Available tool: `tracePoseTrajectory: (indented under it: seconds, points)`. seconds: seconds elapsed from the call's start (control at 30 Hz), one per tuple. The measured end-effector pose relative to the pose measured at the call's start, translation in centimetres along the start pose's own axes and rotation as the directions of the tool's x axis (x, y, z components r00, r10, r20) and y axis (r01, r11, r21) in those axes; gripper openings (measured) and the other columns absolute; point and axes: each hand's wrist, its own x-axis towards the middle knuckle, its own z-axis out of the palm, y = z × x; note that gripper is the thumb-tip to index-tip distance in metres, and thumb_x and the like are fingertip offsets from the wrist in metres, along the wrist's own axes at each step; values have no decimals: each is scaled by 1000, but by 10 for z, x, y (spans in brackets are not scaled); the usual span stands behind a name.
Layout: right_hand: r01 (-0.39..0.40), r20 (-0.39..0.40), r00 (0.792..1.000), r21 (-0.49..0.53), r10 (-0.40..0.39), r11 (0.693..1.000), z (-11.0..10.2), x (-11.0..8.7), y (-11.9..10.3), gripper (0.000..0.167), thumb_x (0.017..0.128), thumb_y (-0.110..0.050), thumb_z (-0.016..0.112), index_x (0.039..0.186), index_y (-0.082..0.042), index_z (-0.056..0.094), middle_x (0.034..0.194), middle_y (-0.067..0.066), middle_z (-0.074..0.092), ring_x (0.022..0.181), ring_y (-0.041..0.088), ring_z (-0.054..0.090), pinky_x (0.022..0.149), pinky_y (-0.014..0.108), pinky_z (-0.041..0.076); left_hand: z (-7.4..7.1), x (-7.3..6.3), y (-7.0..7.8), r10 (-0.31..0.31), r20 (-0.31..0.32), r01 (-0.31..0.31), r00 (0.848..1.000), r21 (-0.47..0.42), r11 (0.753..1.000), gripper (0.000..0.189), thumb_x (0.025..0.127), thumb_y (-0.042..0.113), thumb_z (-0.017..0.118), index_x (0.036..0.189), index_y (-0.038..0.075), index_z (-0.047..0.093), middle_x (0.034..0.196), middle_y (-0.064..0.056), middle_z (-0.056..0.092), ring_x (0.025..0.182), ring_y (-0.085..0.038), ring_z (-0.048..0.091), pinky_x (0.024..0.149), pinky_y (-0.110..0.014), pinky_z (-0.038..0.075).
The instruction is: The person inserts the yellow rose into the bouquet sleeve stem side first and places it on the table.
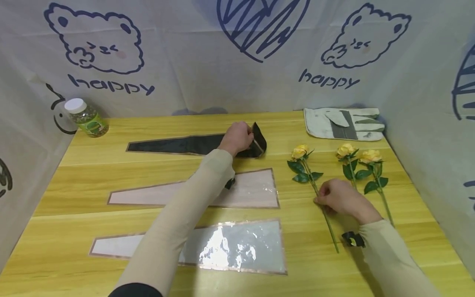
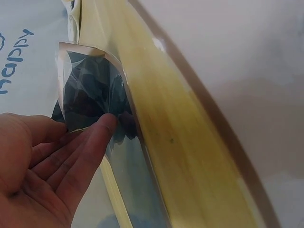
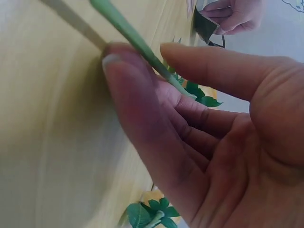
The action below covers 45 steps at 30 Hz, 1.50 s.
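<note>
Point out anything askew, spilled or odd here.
The black sheet's wide end is curled up where the left hand pinches it, whereas the pink sheet and white sheet lie flat. The glove looks smudged. No spill shows.

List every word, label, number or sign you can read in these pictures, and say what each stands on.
"happy": on the pale cloth, beneath the left bear drawing.
"happy": on that cloth, beneath the right bear drawing.
"happy": sideways on cloth in the left wrist view, probably one of those two.
Green label on the jar: too small to read.
</note>
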Motion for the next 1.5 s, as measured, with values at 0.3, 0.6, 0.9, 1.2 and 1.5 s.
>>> tracePoseTrajectory:
  seconds: [0.3,0.6,0.9,1.2,1.5]
  points:
    - [-64,40,998,190,58,980,1,1,2,14,97,-9,62,92,4,64,78,10,65,65,22,66,60,36,57,-1,1,-1,6,-1,-6,1000,-1,1000,21,103,16,52,100,6,71,72,-6,65,66,-17,64,63,-32,50]
    - [-13,10,1000,317,10,948,-5,0,8,14,99,-1,54,101,12,60,81,16,65,66,25,66,60,37,57,-2,1,0,7,0,-7,1000,11,1000,22,103,16,52,102,5,71,73,-6,65,65,-15,63,62,-31,50]
    - [29,-109,994,382,14,924,-17,6,-1,26,96,3,57,117,17,53,93,19,61,75,23,66,69,37,57,-2,1,-2,-9,-4,9,1000,7,1000,22,103,17,52,96,7,71,71,-6,65,63,-16,62,59,-30,48]
    - [135,-202,979,521,-31,843,-28,18,-9,32,98,-2,58,121,16,46,108,27,58,83,22,68,78,40,56,-2,2,-2,-17,2,17,1000,-12,1000,27,103,17,52,86,7,70,66,-7,62,58,-18,59,56,-30,46]
    - [313,-340,933,616,-115,723,-31,43,-29,31,96,-4,62,117,14,47,104,22,60,88,20,70,80,40,55,-1,1,-3,-8,-6,8,1000,-13,1000,27,103,18,52,86,8,70,64,-7,61,57,-17,58,55,-29,45]
